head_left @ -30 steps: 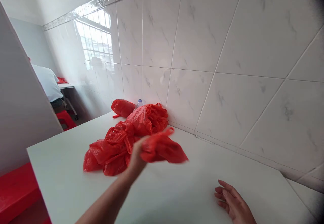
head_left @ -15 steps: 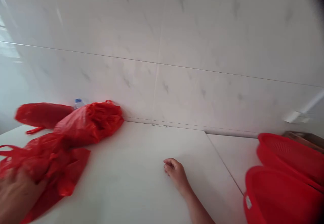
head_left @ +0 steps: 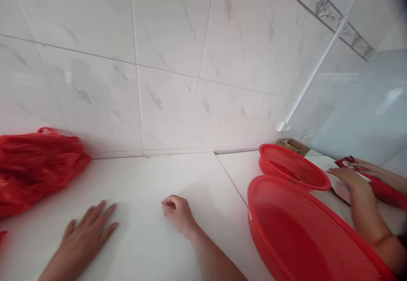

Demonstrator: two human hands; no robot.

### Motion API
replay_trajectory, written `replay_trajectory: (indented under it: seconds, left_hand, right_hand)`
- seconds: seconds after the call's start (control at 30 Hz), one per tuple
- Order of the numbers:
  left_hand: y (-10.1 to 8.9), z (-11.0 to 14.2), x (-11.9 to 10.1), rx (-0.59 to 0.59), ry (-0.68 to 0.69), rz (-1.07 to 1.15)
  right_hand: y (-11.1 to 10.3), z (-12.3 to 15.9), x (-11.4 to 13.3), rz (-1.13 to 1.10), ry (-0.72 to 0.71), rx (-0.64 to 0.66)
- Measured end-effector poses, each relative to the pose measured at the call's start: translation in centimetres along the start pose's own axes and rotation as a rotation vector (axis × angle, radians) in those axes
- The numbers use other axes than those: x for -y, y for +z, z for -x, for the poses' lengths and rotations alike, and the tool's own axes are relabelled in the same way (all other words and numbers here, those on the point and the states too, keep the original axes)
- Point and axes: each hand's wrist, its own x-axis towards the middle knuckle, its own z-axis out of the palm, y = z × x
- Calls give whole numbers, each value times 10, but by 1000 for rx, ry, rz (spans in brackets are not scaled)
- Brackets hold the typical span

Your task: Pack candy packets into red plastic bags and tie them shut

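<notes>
My left hand (head_left: 85, 232) lies flat on the white table (head_left: 143, 183) with its fingers spread and nothing in it. A pile of red plastic bags (head_left: 34, 164) sits just to its left against the tiled wall. My right hand (head_left: 176, 211) rests on the table near the middle, its fingers curled into a loose fist with nothing visible in it. A large red mesh basket (head_left: 305, 234) stands to the right of my right hand.
A second red basket (head_left: 292, 166) stands behind the first, with a cardboard box (head_left: 292, 145) beyond it. At the far right another person's hands (head_left: 349, 175) handle something red on a neighbouring table. A white pipe (head_left: 311, 75) runs up the tiled wall.
The view has swung to the right, bringing the baskets and the other person into sight. My left hand has let go of the red bag and now lies flat on the table.
</notes>
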Motion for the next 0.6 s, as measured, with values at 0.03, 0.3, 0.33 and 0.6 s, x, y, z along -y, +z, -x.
replay_trajectory:
  seconds: [0.03,0.3,0.33,0.6]
  left_hand:
    - [5,-3,0,3,50,-17]
    - [-6,-19,19,-184,65,12]
    - [-12,-23,22,-238,35,1]
    - [-81,-94,50,-397,-79,20]
  right_hand:
    - [0,0,-1,5,-15,-2]
    - [-1,1,-11,12,-20,110]
    - [-2,1,-11,17,-10,130]
    - [0,-4,-16,35,68,173]
